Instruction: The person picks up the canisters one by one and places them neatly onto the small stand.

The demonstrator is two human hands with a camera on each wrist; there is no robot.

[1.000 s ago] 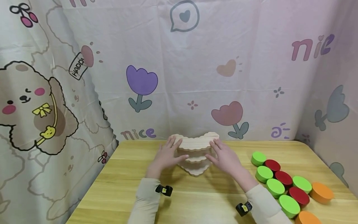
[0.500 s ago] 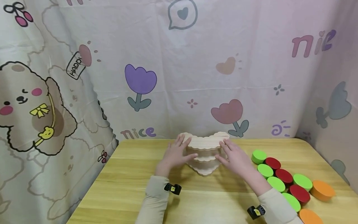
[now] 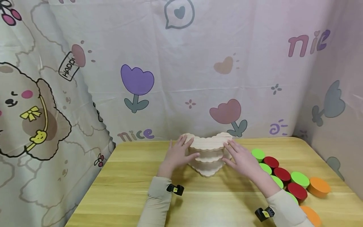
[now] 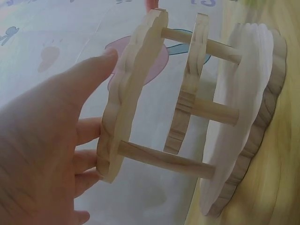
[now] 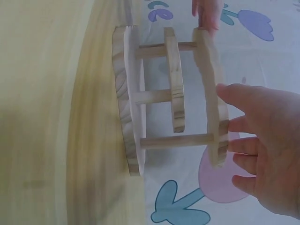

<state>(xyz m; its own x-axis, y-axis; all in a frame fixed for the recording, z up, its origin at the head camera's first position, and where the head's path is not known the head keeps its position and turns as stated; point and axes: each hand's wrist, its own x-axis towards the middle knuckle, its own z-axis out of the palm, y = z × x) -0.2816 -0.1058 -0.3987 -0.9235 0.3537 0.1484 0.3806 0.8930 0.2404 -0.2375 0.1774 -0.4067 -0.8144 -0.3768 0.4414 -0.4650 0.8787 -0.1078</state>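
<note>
A pale wooden stand (image 3: 209, 144) with scalloped tiers stands at the table's back edge. Both wrist views show its top plate (image 4: 126, 103), a smaller middle plate (image 4: 187, 84) and a wide base plate (image 5: 126, 93), joined by round dowels (image 5: 178, 140). My left hand (image 3: 176, 157) holds the left end of the top plate, thumb at the front and fingertips at the edge. At the right end my right hand (image 3: 244, 161) holds the same plate, its thumb (image 5: 232, 93) against the rim. The palms hang clear of the plate.
To the right lie several green discs (image 3: 300, 180), red discs (image 3: 297, 191) and orange discs (image 3: 319, 186), partly covered by the right forearm. A printed cloth (image 3: 181, 72) hangs right behind the wooden table (image 3: 127, 186). Small black cameras (image 3: 175, 189) sit at the wrists.
The stand and both hands have shifted right along the table, closer to the discs. The right forearm now covers more of the green discs. The camera view has turned slightly right.
</note>
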